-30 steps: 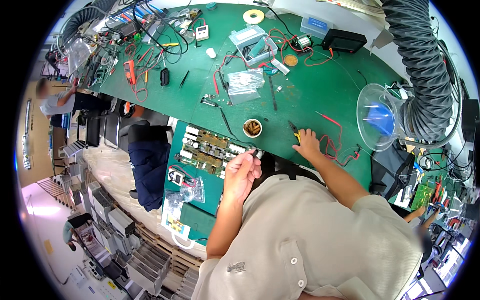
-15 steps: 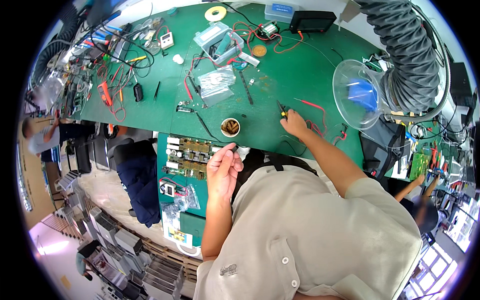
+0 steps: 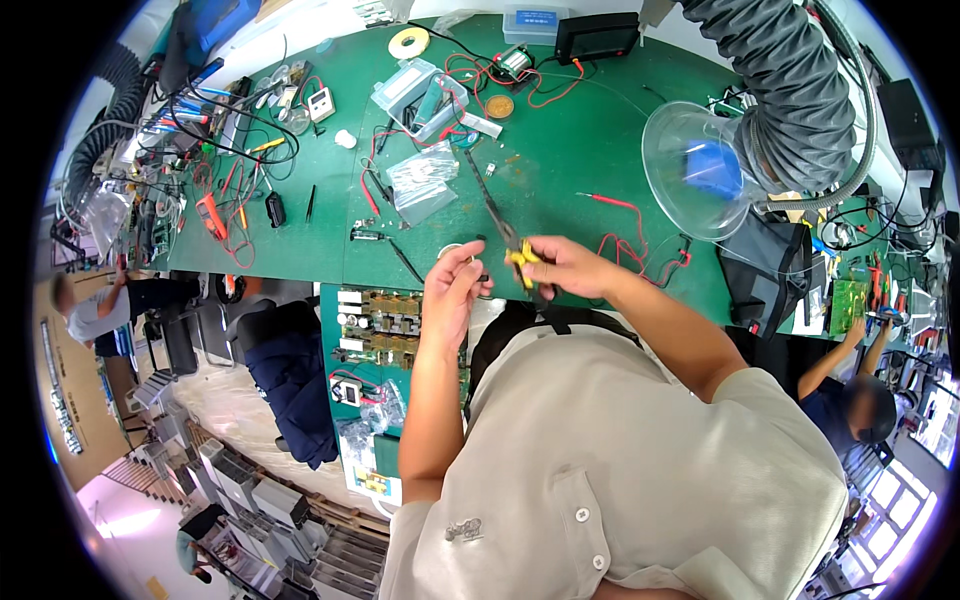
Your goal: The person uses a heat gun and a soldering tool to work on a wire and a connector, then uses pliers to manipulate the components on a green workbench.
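Note:
My right hand (image 3: 565, 268) is closed around yellow-handled pliers (image 3: 522, 257), whose dark jaws point away from me over the bench. Just to their left, my left hand (image 3: 452, 300) is raised near the front edge, its fingers curled in a pinch around a small dark piece (image 3: 486, 278), largely covered by the fingers. Behind that hand a small white cup (image 3: 447, 250) shows only its rim. Beyond the pliers lies a long thin dark strip (image 3: 478, 180). To the left, several circuit boards (image 3: 385, 325) lie in rows on the green mat.
A clear fume-extraction hood (image 3: 690, 170) on a ribbed hose stands at the right. Clear plastic bags (image 3: 422, 180), an open parts box (image 3: 420, 98) and a red test lead (image 3: 615, 202) lie on the green bench (image 3: 560, 140). A co-worker (image 3: 850, 415) sits far right.
My right hand has picked the pliers up off the bench and brought them left, close to my left hand. My left hand has risen slightly and now covers most of the cup.

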The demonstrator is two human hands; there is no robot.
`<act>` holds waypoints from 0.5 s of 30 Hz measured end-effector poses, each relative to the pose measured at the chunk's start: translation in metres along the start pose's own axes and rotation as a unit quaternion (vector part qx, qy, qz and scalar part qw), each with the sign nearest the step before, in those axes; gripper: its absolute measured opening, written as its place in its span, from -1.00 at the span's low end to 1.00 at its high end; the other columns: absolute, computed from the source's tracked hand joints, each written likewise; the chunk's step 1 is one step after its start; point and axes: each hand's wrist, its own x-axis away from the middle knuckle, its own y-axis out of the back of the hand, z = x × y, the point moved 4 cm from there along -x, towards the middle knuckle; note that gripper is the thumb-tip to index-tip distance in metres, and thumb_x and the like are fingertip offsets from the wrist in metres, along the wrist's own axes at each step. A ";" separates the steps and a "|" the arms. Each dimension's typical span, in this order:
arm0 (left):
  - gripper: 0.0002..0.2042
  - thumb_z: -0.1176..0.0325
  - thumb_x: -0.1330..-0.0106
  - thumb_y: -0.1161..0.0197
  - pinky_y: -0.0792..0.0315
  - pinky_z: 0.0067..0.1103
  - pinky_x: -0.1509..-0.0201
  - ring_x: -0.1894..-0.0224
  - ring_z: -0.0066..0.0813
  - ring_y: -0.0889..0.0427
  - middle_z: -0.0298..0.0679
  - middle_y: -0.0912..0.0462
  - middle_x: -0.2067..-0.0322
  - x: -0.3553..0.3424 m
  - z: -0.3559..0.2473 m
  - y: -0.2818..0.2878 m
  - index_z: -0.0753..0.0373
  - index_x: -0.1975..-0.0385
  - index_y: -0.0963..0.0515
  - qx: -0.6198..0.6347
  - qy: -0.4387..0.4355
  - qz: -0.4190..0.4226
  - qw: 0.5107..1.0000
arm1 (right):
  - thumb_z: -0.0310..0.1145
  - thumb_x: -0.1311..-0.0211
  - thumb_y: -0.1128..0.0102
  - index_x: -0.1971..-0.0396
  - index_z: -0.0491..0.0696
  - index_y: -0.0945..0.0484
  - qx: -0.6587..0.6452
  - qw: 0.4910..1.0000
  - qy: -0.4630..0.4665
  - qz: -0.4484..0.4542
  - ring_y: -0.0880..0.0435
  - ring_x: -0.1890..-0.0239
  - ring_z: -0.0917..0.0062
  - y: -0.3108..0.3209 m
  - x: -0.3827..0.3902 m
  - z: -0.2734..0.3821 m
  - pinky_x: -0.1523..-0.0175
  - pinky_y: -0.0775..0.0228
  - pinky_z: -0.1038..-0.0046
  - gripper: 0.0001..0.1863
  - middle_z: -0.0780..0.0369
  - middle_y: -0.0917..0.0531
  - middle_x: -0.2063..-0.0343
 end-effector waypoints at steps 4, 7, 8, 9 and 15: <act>-0.75 0.44 -0.39 -0.14 -0.42 -0.72 0.34 0.43 -0.70 -0.52 -0.39 -0.62 0.37 -0.009 -0.003 -0.016 0.35 -0.01 -0.53 -0.073 0.010 0.079 0.994 | -0.22 -0.41 -0.11 0.15 -0.08 -0.47 -0.090 0.995 -0.008 0.041 -0.43 0.51 0.70 -0.029 0.012 0.008 0.41 -0.35 0.61 -0.76 0.35 -0.46 0.41; -0.76 0.42 -0.39 -0.14 -0.37 -0.74 0.38 0.44 -0.73 -0.49 -0.40 -0.63 0.36 -0.007 -0.010 -0.030 0.34 0.01 -0.55 -0.080 0.012 0.109 0.991 | -0.22 -0.41 -0.11 0.16 -0.09 -0.47 -0.104 0.993 -0.022 0.057 -0.42 0.52 0.69 -0.030 0.020 0.011 0.42 -0.33 0.61 -0.76 0.35 -0.46 0.42; -0.78 0.41 -0.39 -0.15 -0.30 -0.76 0.41 0.43 -0.76 -0.48 -0.41 -0.64 0.37 -0.008 -0.008 -0.029 0.32 0.04 -0.56 -0.088 0.014 0.115 0.989 | -0.23 -0.41 -0.11 0.13 -0.10 -0.47 -0.111 0.992 -0.032 0.054 -0.42 0.53 0.68 -0.030 0.023 0.013 0.44 -0.32 0.60 -0.76 0.35 -0.46 0.46; -0.79 0.41 -0.39 -0.15 -0.29 -0.76 0.41 0.42 -0.77 -0.47 -0.42 -0.63 0.38 -0.008 -0.008 -0.028 0.32 0.05 -0.56 -0.107 0.012 0.119 0.987 | -0.23 -0.40 -0.11 0.11 -0.11 -0.48 -0.115 0.991 -0.036 0.058 -0.42 0.54 0.68 -0.030 0.025 0.015 0.45 -0.31 0.60 -0.74 0.35 -0.46 0.46; -0.85 0.44 -0.38 -0.13 -0.26 -0.74 0.42 0.44 -0.77 -0.46 -0.40 -0.63 0.42 -0.008 -0.002 -0.023 0.33 0.18 -0.59 -0.128 -0.018 0.138 0.982 | -0.21 -0.38 -0.14 -0.02 -0.13 -0.48 -0.154 0.982 -0.065 0.083 -0.46 0.56 0.71 -0.033 0.038 0.028 0.52 -0.29 0.62 -0.64 0.35 -0.48 0.50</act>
